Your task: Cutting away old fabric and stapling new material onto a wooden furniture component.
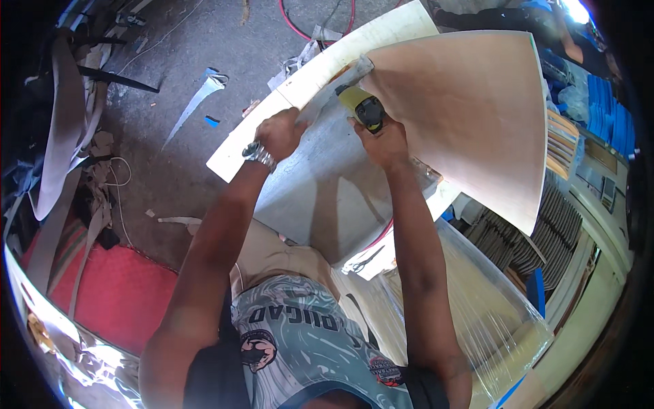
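Observation:
A large panel with a grey covering (300, 184) lies across my lap, on top of a long white board (228, 153). At the panel's left edge, my left hand (281, 134) is closed over the grey covering, its fingers curled and partly hidden. My right hand (385, 142) is wrapped round a yellow-and-black power tool (361, 107), whose exact kind I cannot tell. The tool's dark nose points toward the panel's far end, where a loose flap of grey covering (364, 66) lies. A curved, tan-faced panel (463, 109) rests just right of the tool.
A red hose (283, 10) and fabric scraps (194, 105) lie on the concrete floor. A red cushion (122, 286) is at the left. Plastic-wrapped padding (477, 307) sits at the right, near stacked curved slats (535, 232). Another person (497, 20) is at the far right.

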Motion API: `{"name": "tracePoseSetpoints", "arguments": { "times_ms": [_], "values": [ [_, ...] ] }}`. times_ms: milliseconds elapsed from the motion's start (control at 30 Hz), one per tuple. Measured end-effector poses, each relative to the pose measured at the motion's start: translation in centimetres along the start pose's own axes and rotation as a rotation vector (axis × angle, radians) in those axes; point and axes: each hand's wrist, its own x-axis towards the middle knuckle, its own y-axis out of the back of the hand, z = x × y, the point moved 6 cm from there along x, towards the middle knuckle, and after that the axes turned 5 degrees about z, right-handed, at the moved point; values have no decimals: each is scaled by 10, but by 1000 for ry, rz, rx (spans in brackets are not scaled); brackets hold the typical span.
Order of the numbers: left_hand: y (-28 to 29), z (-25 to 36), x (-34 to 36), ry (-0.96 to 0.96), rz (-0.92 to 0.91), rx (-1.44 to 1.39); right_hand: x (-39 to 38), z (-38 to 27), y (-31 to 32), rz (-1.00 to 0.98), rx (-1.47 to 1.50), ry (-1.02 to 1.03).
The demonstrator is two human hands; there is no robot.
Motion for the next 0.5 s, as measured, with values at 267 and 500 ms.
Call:
{"name": "tracePoseSetpoints", "arguments": {
  "times_ms": [267,500],
  "values": [
    [4,-30,0,78,-6,-184,-22,-9,-6,-163,75,-152],
    [9,-27,-25,57,56,-104,-27,-6,-18,-57,7,-41]
  ]
}}
